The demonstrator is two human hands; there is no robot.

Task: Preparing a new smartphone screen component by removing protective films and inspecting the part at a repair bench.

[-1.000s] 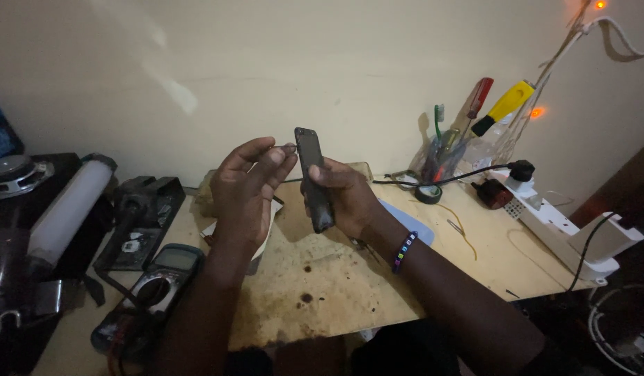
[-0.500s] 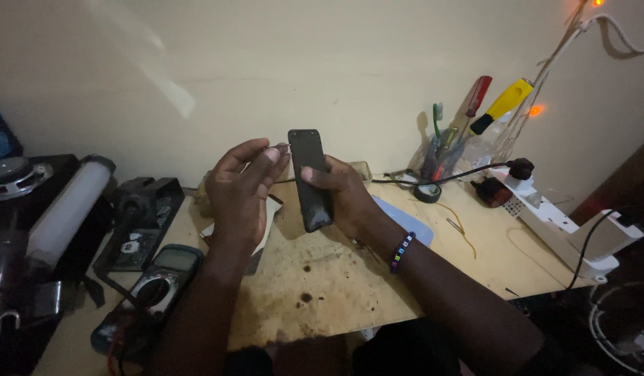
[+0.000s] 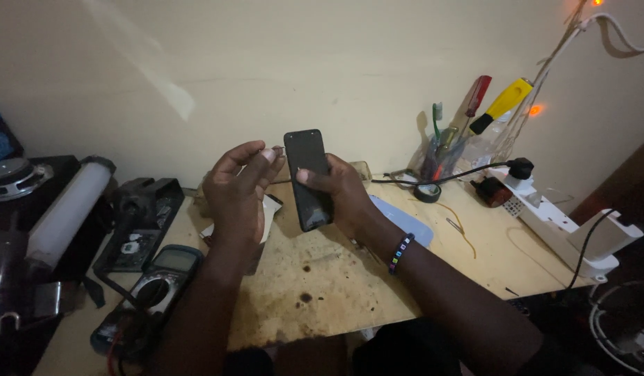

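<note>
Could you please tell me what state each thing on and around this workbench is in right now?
Black phone: held upright in the right hand, dark side showing.
Left hand: raised, fingertips pinching something small, too small to tell.
Multimeter: lying flat, display blank.
Power strip: black plug inserted.
Screwdrivers: standing in a clear holder.
Tape roll: lying flat on the workbench.

We log a right hand (image 3: pixel 343 195) gripping a black phone (image 3: pixel 308 178) upright above a stained wooden table (image 3: pixel 322 278), beaded bracelet (image 3: pixel 401 253) at its wrist. Our left hand (image 3: pixel 237 191) pinches a small item, too tiny to identify, just left of the phone. Near left: multimeter (image 3: pixel 155 285). Far right: cup of screwdrivers (image 3: pixel 447 150), white power strip (image 3: pixel 566 226), tape roll (image 3: pixel 427 192).
</note>
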